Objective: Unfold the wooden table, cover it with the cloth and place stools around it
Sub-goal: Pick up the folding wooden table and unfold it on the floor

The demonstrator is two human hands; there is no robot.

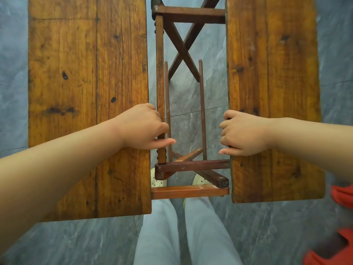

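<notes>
The wooden table (pixel 87 92) stands on a grey marbled floor (pixel 191 104), viewed from directly above, with its top split into two plank leaves separated by a wide central gap. The left leaf (pixel 87 77) and the right leaf (pixel 271 83) lie roughly level and parallel. Through the gap the dark folding frame (pixel 181 44) is exposed: crossed braces toward the far end, two thin rails running lengthwise, and cross bars at near and far ends. The left hand (pixel 143 127) is closed around the inner edge of the left leaf, fingers curled under beside a light wooden rail (pixel 160 88), thumb extended flat along the top. The right hand (pixel 242 132) is closed around the inner edge of the right leaf, fingers tucked under, thumb lying on top. Both forearms reach in from the lower corners, bare. Below the gap the person's legs in pale trousers (pixel 191 232) are visible, with light-coloured shoes (pixel 198 179) partly hidden by the near cross bar (pixel 191 191). A blurred red object (pixel 342 196) sits at the lower right edge; its nature cannot be determined.
</notes>
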